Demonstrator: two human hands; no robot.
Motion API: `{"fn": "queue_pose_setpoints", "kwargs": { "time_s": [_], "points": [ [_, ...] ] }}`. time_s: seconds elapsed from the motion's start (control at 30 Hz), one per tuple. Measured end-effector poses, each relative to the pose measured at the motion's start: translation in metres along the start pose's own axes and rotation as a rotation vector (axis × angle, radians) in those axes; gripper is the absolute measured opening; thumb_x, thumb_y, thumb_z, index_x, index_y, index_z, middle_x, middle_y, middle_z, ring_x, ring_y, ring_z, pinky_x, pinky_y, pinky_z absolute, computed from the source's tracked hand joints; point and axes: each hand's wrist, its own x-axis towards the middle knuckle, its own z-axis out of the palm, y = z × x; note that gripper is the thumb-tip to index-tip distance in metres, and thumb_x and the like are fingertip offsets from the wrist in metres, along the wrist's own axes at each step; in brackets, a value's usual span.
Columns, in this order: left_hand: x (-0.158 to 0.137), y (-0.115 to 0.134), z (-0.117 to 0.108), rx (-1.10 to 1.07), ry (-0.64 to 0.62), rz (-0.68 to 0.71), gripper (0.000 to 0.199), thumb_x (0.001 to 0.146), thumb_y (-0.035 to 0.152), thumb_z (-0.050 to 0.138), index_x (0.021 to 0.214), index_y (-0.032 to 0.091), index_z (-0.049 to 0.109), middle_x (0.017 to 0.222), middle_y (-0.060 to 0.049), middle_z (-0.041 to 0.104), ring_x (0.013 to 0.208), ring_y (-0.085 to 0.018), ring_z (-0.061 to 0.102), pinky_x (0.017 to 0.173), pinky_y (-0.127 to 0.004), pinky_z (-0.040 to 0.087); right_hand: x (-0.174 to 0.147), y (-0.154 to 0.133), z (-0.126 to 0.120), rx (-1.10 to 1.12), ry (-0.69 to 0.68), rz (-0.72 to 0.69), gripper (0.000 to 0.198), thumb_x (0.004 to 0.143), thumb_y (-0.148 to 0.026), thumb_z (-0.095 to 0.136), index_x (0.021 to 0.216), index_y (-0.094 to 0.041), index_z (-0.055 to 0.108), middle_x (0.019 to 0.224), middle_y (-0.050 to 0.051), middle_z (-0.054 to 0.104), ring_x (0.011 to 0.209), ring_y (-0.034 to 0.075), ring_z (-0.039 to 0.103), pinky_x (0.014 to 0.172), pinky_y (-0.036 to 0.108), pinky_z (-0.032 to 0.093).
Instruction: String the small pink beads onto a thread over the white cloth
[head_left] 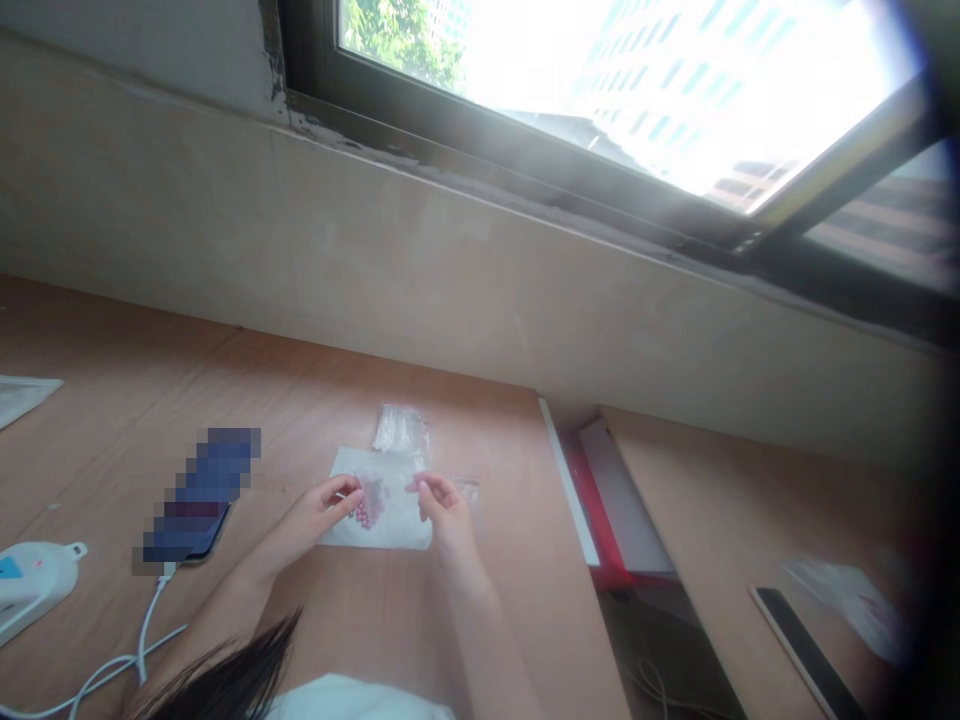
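Observation:
A white sheet (405, 530) lies on the desk under both hands. Pink beads (364, 512) hang together in a small cluster at the fingertips of my left hand (334, 500), which is closed in a pinch on them. Whether a thread runs through them is too small to tell. More pale purple-pink pieces (384, 492) are spread on the sheet just right of the cluster. My right hand (446, 505) is over the sheet's right edge, thumb and forefinger pinched together. What sits between those fingertips, if anything, cannot be made out.
Clear plastic bags (403, 428) lie behind the sheet, and another small bag (469, 488) is beside my right hand. A phone (199, 500) with a white cable (142, 630) and a white device (34, 585) are at left. A gap (652, 630) separates the desk from a second desktop (720, 510).

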Motion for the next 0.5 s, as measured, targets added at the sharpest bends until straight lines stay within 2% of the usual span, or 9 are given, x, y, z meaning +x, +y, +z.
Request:
{"fn": "queue_pose_setpoints", "kwargs": {
  "time_s": [0.07, 0.13, 0.2, 0.23, 0.3, 0.4, 0.43, 0.5],
  "points": [
    [-0.001, 0.002, 0.001, -0.005, -0.037, 0.008, 0.028, 0.078, 0.037, 0.042, 0.072, 0.015, 0.058, 0.074, -0.003, 0.061, 0.074, -0.016, 0.055, 0.070, -0.025, 0.039, 0.000, 0.013, -0.003, -0.029, 0.042, 0.045, 0.024, 0.066, -0.035, 0.053, 0.080, -0.016, 0.054, 0.073, 0.005, 0.060, 0.055, 0.012, 0.045, 0.048, 0.023, 0.031],
    [-0.005, 0.003, 0.001, 0.019, -0.023, -0.015, 0.027, 0.076, 0.037, 0.044, 0.069, 0.014, 0.057, 0.072, -0.002, 0.060, 0.073, -0.016, 0.054, 0.069, -0.025, 0.038, -0.002, 0.020, -0.005, -0.137, 0.157, 0.045, 0.024, 0.063, -0.032, 0.055, 0.080, -0.016, 0.052, 0.076, 0.005, 0.059, 0.060, 0.013, 0.046, 0.052, 0.024, 0.033],
    [-0.009, 0.005, 0.001, 0.071, 0.010, -0.037, 0.027, 0.076, 0.037, 0.045, 0.067, 0.015, 0.056, 0.071, -0.001, 0.059, 0.071, -0.016, 0.053, 0.068, -0.025, 0.037, -0.007, 0.018, -0.003, -0.279, 0.285, -0.014, 0.024, 0.060, -0.029, 0.058, 0.079, -0.017, 0.050, 0.081, 0.005, 0.056, 0.066, 0.014, 0.045, 0.059, 0.025, 0.036],
    [-0.010, 0.007, 0.001, 0.096, 0.019, -0.040, 0.026, 0.075, 0.037, 0.045, 0.066, 0.015, 0.056, 0.070, 0.000, 0.058, 0.071, -0.015, 0.052, 0.066, -0.024, 0.037, -0.011, 0.014, -0.001, -0.338, 0.299, -0.053, 0.023, 0.059, -0.028, 0.058, 0.078, -0.017, 0.050, 0.082, 0.004, 0.055, 0.068, 0.014, 0.045, 0.062, 0.026, 0.036],
    [-0.013, 0.012, 0.003, 0.129, 0.014, -0.028, 0.026, 0.076, 0.038, 0.045, 0.066, 0.015, 0.054, 0.069, 0.001, 0.055, 0.069, -0.015, 0.050, 0.063, -0.023, 0.036, -0.021, 0.002, 0.005, -0.402, 0.164, -0.105, 0.018, 0.063, -0.029, 0.057, 0.076, -0.018, 0.051, 0.081, 0.003, 0.054, 0.070, 0.014, 0.045, 0.065, 0.026, 0.036],
    [-0.014, 0.018, 0.007, 0.134, 0.006, -0.015, 0.025, 0.076, 0.038, 0.045, 0.066, 0.016, 0.051, 0.066, 0.003, 0.051, 0.065, -0.013, 0.047, 0.059, -0.022, 0.034, -0.037, -0.016, 0.016, -0.410, -0.214, -0.082, 0.013, 0.069, -0.031, 0.052, 0.073, -0.018, 0.054, 0.073, 0.000, 0.055, 0.066, 0.013, 0.046, 0.061, 0.024, 0.036],
    [-0.014, 0.019, 0.008, 0.133, 0.006, -0.018, 0.025, 0.075, 0.038, 0.045, 0.066, 0.016, 0.050, 0.065, 0.003, 0.049, 0.064, -0.013, 0.047, 0.058, -0.022, 0.034, -0.040, -0.020, 0.019, -0.407, -0.292, -0.075, 0.013, 0.070, -0.030, 0.051, 0.072, -0.018, 0.055, 0.071, 0.000, 0.055, 0.065, 0.012, 0.046, 0.060, 0.023, 0.036],
    [-0.014, 0.021, 0.010, 0.127, 0.005, -0.027, 0.024, 0.074, 0.038, 0.046, 0.065, 0.016, 0.049, 0.064, 0.004, 0.048, 0.064, -0.012, 0.046, 0.058, -0.021, 0.034, -0.043, -0.023, 0.024, -0.396, -0.363, -0.084, 0.012, 0.072, -0.028, 0.049, 0.074, -0.018, 0.056, 0.073, 0.000, 0.056, 0.067, 0.012, 0.047, 0.061, 0.023, 0.036]
  ]
}}
